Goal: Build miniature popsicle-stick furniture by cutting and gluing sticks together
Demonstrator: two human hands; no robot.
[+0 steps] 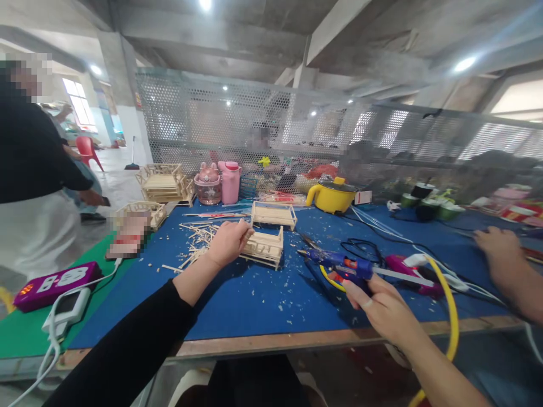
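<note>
A worker's left hand [229,242] closes its fingers on the end of a small stick frame [265,247], while the right hand [379,308] is wrapped around the handle of a blue glue gun [339,265] lying low over the blue mat [263,299]. The frame rests on the mat just right of the left-hand grip; the gun's nozzle points toward it from a short way off, not touching. A second frame [274,215] sits just beyond the held one, and loose sticks [195,237] lie scattered behind the left hand. The likeliest mishap, judging by the layout: the yellow cord [447,299] looping past the right wrist and the tangle of cables [360,249] beside the gun could snag and drag the hot tip off line, or onto the fingers pinching the frame. Chips litter the mat. Another person's hand [498,243] reaches in at far right. Behind stand a yellow pot [333,196], pink cups [220,183], a perforated metal screen [254,118] and bare concrete beams.
</note>
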